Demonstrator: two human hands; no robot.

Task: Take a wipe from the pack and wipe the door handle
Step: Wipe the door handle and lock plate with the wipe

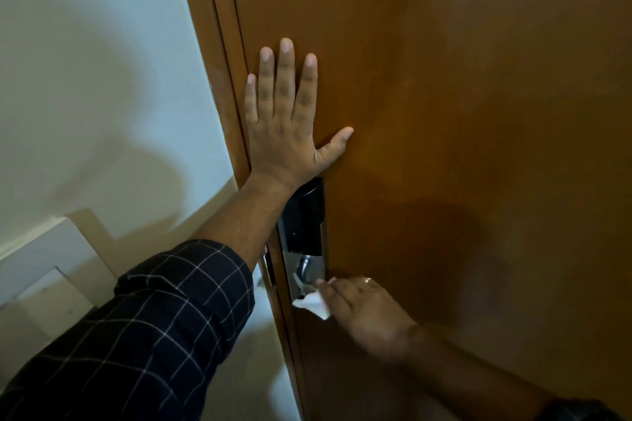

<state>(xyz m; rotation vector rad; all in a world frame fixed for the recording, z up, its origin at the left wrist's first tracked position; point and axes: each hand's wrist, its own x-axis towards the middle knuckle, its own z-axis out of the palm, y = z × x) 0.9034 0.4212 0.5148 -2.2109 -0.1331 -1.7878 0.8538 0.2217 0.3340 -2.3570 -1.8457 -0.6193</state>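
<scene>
My left hand [285,116] lies flat on the brown wooden door [444,113], fingers spread, just above the lock. My right hand [366,311] holds a crumpled white wipe [314,305] pressed against the silver door handle [302,275], which sticks out from a metal plate under the black electronic lock [304,219]. Most of the handle is hidden by the wipe and my fingers. The pack of wipes is out of view.
The door frame [219,79] runs down the left of the door, with a pale wall [95,79] beside it. A light panel or cabinet [44,267] stands low at the left. My left forearm in a dark checked sleeve [136,335] crosses the lower left.
</scene>
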